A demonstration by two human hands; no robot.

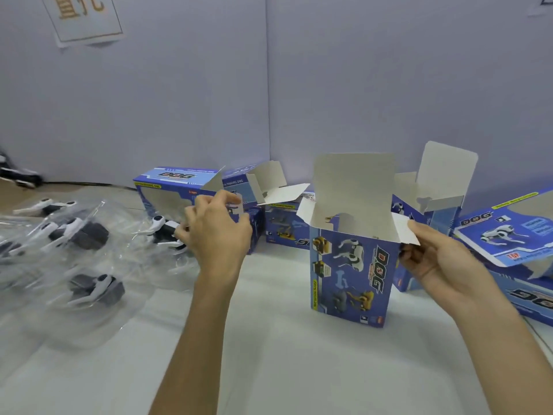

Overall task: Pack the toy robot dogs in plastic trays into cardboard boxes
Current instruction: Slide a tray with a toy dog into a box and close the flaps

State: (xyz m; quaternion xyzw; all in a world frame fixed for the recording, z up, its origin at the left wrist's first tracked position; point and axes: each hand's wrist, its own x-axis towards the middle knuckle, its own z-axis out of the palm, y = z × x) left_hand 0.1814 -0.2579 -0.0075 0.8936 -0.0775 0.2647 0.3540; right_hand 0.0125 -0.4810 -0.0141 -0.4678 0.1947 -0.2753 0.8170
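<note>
A big pale blue wall (179, 100) stands at the back. Below it is a wide white counter (269, 354).

On the right side of the counter lies a pile of flat blue boxes (508, 235) with a dog picture on them. At the back left, a long blue box (167, 187) lies on its side. An open box (434, 190) stands at the back right with its white flaps up.

In the middle stands the upright box (353, 274). It is blue, has a toy dog picture on the front, and its top is open. Its tall white lid flap sticks straight up.

On the left lie clear plastic trays. Each holds a white and black toy robot dog. One tray (86, 232) is far left, and a second tray (95, 289) is nearer the front. A third tray (163, 227) lies just in front of the long blue box.

The left hand (215, 229) is over that third tray. Its fingers are bent down at the dog, but it is too blurry to tell if they hold it.

The right hand (440, 259) is beside the upright box. Its thumb and fingers pinch the small side flap (405, 232) of that box, which sticks out to the right.

A paper sign (80, 16) hangs high on the wall.
</note>
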